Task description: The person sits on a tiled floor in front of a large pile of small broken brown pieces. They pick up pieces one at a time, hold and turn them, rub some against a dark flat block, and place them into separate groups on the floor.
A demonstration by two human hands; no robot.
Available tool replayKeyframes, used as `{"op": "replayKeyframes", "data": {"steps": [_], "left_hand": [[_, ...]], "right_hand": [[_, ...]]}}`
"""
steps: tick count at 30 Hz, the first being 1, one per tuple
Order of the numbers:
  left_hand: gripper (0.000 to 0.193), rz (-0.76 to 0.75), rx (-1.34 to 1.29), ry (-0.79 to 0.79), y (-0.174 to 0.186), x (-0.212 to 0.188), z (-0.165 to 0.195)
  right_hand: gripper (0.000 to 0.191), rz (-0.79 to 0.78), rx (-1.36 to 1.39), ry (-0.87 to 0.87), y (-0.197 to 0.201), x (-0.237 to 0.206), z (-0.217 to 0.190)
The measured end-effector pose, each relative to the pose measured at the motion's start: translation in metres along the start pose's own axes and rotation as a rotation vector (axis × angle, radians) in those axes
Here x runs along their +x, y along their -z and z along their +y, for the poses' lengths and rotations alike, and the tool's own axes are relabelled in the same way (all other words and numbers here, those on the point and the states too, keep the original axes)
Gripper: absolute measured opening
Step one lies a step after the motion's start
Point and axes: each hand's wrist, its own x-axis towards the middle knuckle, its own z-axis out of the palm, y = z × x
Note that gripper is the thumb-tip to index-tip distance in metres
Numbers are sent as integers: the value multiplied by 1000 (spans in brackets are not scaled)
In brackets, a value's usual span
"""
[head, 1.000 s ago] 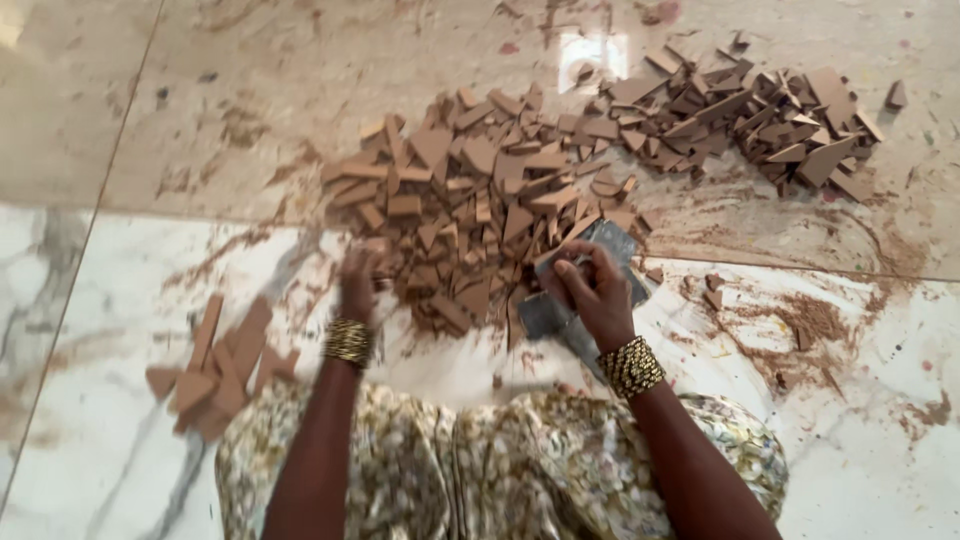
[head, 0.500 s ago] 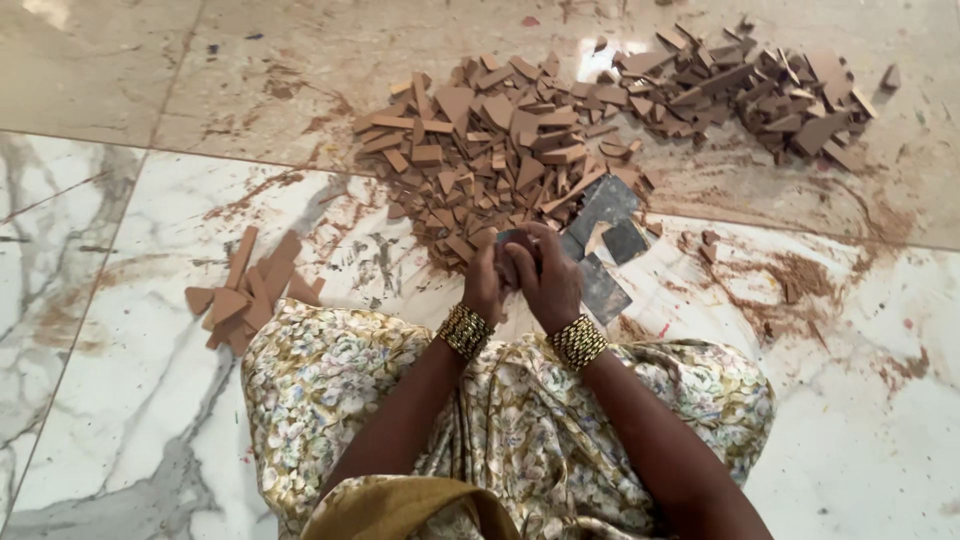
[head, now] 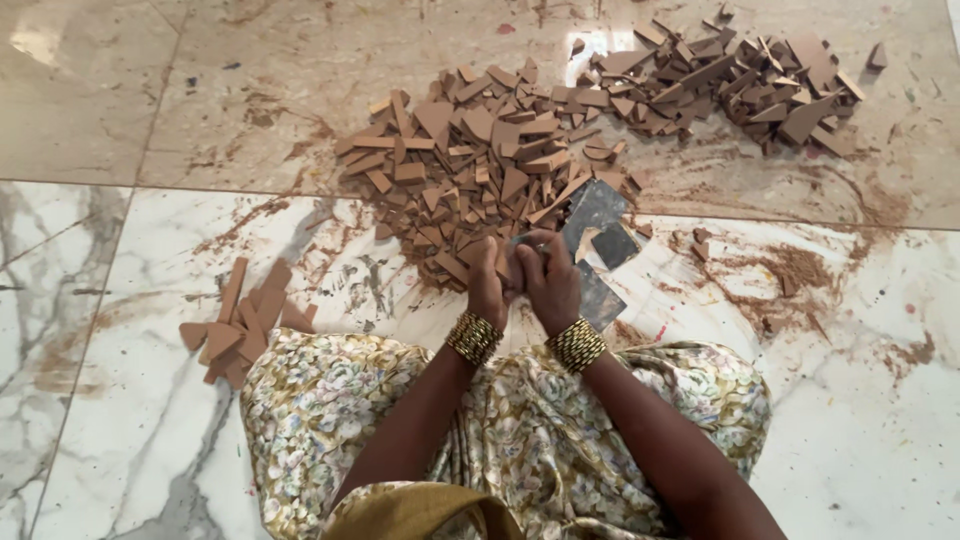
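Brown tile pieces point(head: 480, 170) lie heaped on the marble floor point(head: 120, 300) right ahead of the seated person, and both hands meet at the near edge of that heap. Left hand point(head: 488, 285) and right hand point(head: 548, 282) press together, fingers curled in a narrow grip around something small between them; what it is I cannot tell, since the fingers hide it. Each wrist wears a gold beaded bracelet point(head: 473, 337).

Just beside the right hand, dark grey flat pieces point(head: 598, 232) lie on the floor, touching the heap's edge. A second pile of brown fragments point(head: 740, 80) sits farther off to the right, joined to the first by scattered bits. To the left, well apart from the hands, a small stack of longer brown strips point(head: 243, 320) rests near the flowered cloth point(head: 330, 400) over the person's knees; those strips mostly run away from the person, tilted slightly. Reddish dust point(head: 790, 270) smears the floor to the right.
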Motion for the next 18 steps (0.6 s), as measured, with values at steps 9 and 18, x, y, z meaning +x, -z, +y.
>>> {"op": "replayKeyframes", "data": {"steps": [9,18], "left_hand": [[36,49,76,-81,9,4,-3],[39,-97,55,-18,19,-6,21]], "right_hand": [[22,-23,-26,2,-8,8,6],[16,-84,121,91,4,20,15]]}}
